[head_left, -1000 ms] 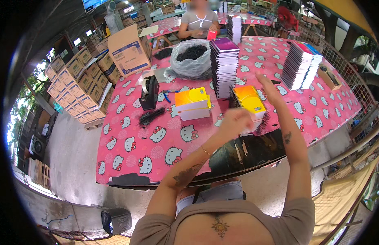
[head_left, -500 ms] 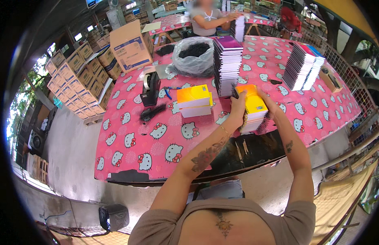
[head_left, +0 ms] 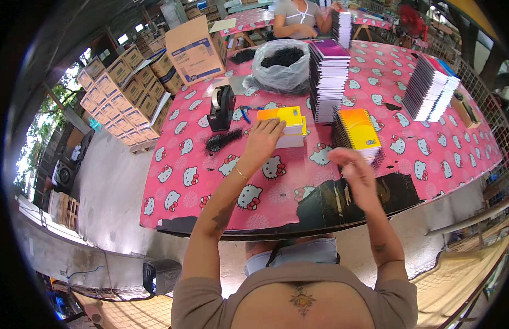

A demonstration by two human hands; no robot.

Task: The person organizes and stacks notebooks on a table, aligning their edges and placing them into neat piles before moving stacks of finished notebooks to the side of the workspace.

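1. Left hand (head_left: 261, 143) rests fingers-down, unclenched, on the yellow notebook stack (head_left: 284, 123), right of the tape dispenser (head_left: 221, 107).
2. Right hand (head_left: 356, 170) hovers loosely curled, empty, near the spiral notebook pile (head_left: 357, 130).
3. Judged step: stacking; next needs lifting a notebook squarely.

Two hands work at the pink table (head_left: 408, 159): the left hand (head_left: 261, 141) and the right hand (head_left: 354, 168). Four stacks of spiral notebooks stand on it: one short yellow-orange stack (head_left: 357, 131) at about one o'clock from the right hand, one tall purple-topped stack (head_left: 327, 79) at twelve, one leaning dark stack (head_left: 428, 93) at two, and one far stack (head_left: 342, 27) by another person. One small yellow pile (head_left: 287, 125) lies under the left hand. There is one black tape dispenser (head_left: 221, 107), one clear bag (head_left: 279, 68) of black coils, and one open cardboard box (head_left: 197, 49) at eleven o'clock.
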